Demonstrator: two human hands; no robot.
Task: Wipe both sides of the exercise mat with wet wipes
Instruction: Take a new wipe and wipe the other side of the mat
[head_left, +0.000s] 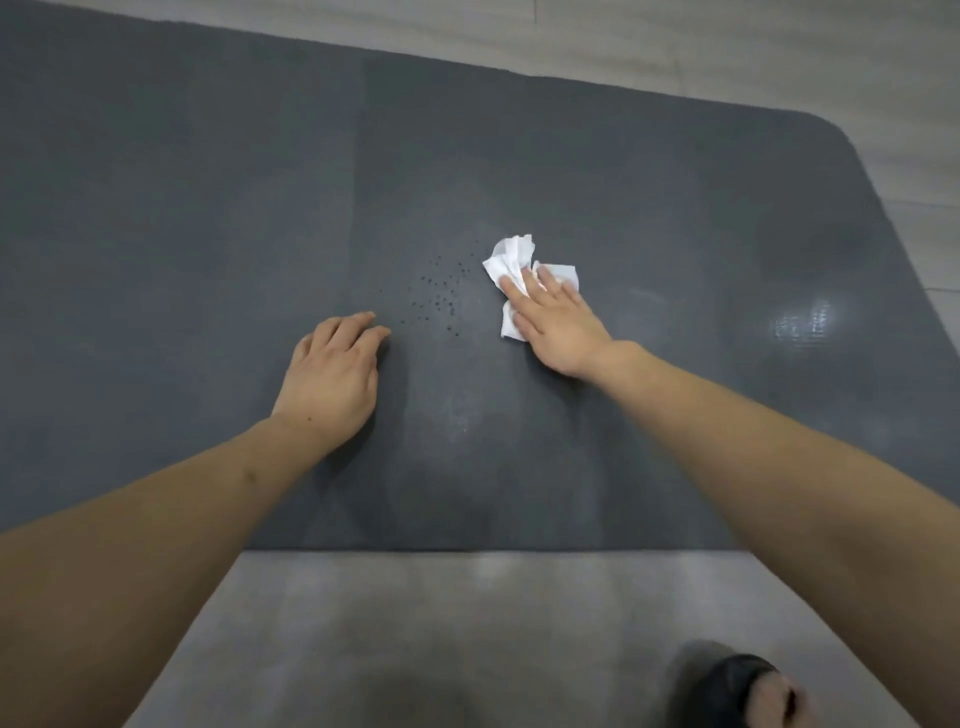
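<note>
A dark grey exercise mat (208, 208) lies flat on the floor and fills most of the view. My right hand (558, 325) presses a crumpled white wet wipe (511, 260) onto the mat with straight fingers, right of centre. Small dark specks (439, 299) dot the mat just left of the wipe. My left hand (332, 371) rests on the mat to the left of the specks, fingers slightly bent, holding nothing.
Grey floor (441, 623) runs along the mat's near edge and beyond its far and right edges. My foot in a black slipper (737, 691) stands on the floor at the lower right. The mat's rounded corner (826, 124) is at the upper right.
</note>
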